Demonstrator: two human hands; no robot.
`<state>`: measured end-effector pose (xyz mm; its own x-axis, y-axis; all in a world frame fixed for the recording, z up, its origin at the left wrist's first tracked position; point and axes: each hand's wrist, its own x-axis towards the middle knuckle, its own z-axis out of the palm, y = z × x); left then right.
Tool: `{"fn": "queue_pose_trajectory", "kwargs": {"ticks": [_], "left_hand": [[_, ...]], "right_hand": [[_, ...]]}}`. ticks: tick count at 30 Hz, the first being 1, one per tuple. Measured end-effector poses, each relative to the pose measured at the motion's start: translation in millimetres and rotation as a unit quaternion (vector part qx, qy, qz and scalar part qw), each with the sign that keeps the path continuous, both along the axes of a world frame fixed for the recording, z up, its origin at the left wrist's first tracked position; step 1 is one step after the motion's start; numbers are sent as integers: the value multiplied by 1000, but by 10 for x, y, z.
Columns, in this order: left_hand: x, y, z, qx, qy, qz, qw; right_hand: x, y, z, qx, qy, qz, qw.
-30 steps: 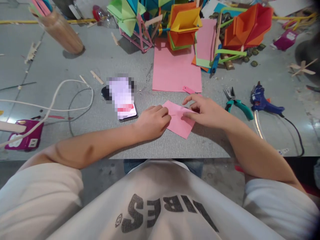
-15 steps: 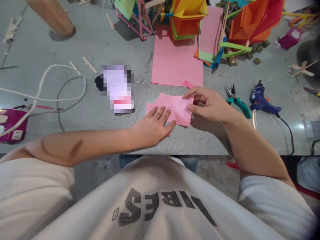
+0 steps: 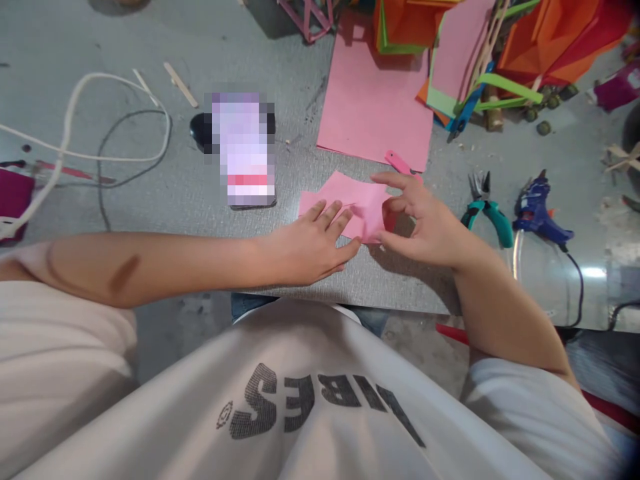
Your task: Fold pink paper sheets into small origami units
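On the grey table in front of me lies a small folded piece of pink paper (image 3: 367,193), creased and slightly raised at its right side. My left hand (image 3: 313,243) presses on its left part, palm down with the fingers stretched out. At the right edge of the paper is my right hand (image 3: 417,217); its thumb and fingers are spread apart and curved about that edge, with no clear grip to see. A pink cutter (image 3: 400,162) lies just behind the right fingertips, partly hidden by them.
A larger pink sheet (image 3: 373,100) lies behind. To the left are a blurred phone (image 3: 245,147) and a white cable (image 3: 75,100). Green-handled pliers (image 3: 487,213) and a blue glue gun (image 3: 540,210) lie right. Orange folded paper pieces (image 3: 555,47) stand at the back right.
The view has shifted, so the table things sit differently in frame. My right thumb and fingers have spread wider at the paper's edge. My left hand stays flat on the paper.
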<state>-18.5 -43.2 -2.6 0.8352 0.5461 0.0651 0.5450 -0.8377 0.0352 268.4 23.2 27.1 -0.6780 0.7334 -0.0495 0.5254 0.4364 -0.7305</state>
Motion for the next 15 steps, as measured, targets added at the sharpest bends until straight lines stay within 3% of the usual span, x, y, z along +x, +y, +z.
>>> {"fn": "queue_pose_trajectory", "kwargs": {"ticks": [7,15], "left_hand": [[4,-2,-2,-10,-19,8,1000],[12,11,32,-29,-16,15,999]], "right_hand": [[-58,-33,-62,100,2,85,991],[-118,91,-112,96,-4,118,988]]}}
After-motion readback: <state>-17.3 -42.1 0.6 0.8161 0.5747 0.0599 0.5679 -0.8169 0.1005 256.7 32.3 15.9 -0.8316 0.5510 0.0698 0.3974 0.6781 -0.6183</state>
